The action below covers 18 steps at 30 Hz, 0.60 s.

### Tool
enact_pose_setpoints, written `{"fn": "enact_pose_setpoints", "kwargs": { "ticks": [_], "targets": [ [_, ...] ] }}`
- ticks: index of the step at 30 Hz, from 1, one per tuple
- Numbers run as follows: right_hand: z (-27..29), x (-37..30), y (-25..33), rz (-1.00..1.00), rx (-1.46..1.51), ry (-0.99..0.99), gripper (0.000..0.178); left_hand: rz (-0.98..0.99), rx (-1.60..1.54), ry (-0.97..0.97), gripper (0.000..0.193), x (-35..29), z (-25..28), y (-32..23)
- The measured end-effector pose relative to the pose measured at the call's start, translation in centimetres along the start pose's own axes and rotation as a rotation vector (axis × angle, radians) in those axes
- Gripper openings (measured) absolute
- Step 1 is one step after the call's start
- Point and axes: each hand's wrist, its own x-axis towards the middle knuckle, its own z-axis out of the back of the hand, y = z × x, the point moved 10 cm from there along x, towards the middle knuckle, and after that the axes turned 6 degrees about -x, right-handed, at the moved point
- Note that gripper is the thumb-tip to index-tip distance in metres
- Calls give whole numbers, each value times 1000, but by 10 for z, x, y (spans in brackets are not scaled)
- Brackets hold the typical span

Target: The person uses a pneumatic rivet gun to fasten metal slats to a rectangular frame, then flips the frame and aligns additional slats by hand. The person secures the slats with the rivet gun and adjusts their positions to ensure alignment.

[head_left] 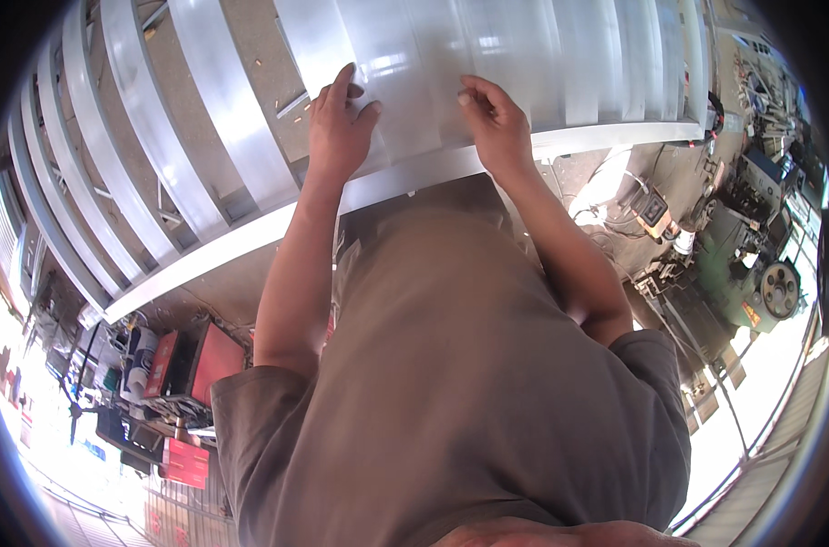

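Note:
In front of me lies a large silvery metal frame with parallel flat slats (218, 82) and a pale front rail (205, 252). Between and beyond my hands the slats look nearly continuous, with a hazy, shiny surface (414, 91). Over a slat left of centre is my left hand (340, 128), its index finger stretched forward and its thumb apart. My right hand (501, 128) hovers or rests near the front rail, fingers loosely bent, thumb apart from them. Neither hand visibly holds anything. Whether the fingertips touch the metal, I cannot tell.
Red boxes (205, 365) stand at lower left beside rolled material (141, 360). On the right are an orange-and-black device (652, 211) with cables, and a green machine with a round wheel (780, 290). Small metal offcuts (291, 105) lie beneath the slats.

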Motion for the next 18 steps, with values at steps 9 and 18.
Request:
{"fn": "enact_pose_setpoints", "kwargs": {
  "ticks": [9, 18],
  "targets": [
    [51, -75, -48, -102, 137, -3, 33, 61, -79, 21, 67, 1, -12, 9],
    [137, -122, -109, -67, 282, -50, 32, 45, -179, -75, 60, -6, -9, 19]
  ]
}}
